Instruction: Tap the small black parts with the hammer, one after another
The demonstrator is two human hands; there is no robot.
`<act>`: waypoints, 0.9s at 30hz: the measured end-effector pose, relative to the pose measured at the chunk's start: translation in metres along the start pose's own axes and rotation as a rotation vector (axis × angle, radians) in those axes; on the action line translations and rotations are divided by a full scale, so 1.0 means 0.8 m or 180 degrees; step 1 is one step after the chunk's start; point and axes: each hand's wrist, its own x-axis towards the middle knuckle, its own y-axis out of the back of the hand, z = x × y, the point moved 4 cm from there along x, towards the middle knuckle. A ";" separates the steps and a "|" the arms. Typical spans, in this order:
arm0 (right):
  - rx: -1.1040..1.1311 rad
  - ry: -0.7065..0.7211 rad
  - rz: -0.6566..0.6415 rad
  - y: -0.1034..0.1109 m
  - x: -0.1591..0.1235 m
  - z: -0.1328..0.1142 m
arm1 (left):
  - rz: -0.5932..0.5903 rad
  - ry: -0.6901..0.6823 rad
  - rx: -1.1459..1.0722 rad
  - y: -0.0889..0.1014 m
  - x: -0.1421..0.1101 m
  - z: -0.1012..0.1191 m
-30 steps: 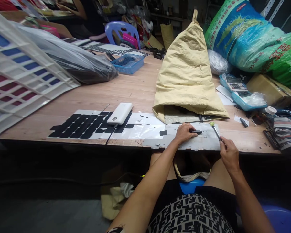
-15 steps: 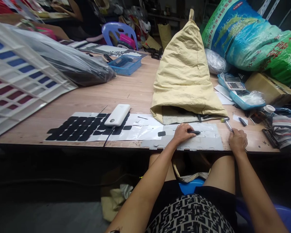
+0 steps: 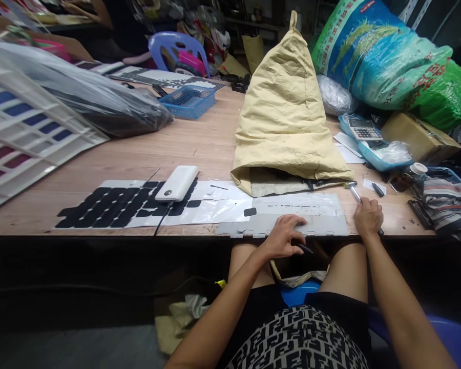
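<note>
Wood-grain tabletop (image 3: 200, 154) in a cluttered workroom, seen from the seated person's own view. The left hand (image 3: 286, 237) has just drawn a slim dark piece (image 3: 304, 248) back from the grey board (image 3: 318, 225), so the piece is now at the table's front edge, over the lap. Thumb and fingers appear to pinch it, with the index finger reaching forward above the board. The right hand (image 3: 369, 218) is closed around a small hammer-like tool (image 3: 355, 193), its head resting near the sack's mouth, right of the board. With piece and tool both away from the board, the work there seems paused, in my judgement. A yellow cloth sack (image 3: 284, 113) stands behind the board; to the left, a white device (image 3: 177, 183) lies on a sheet of black tabs (image 3: 113, 206).
</note>
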 end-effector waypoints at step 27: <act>-0.0076 0.0005 -0.0178 0.002 -0.004 -0.003 | 0.1077 0.2585 0.0167 0.033 0.192 -0.051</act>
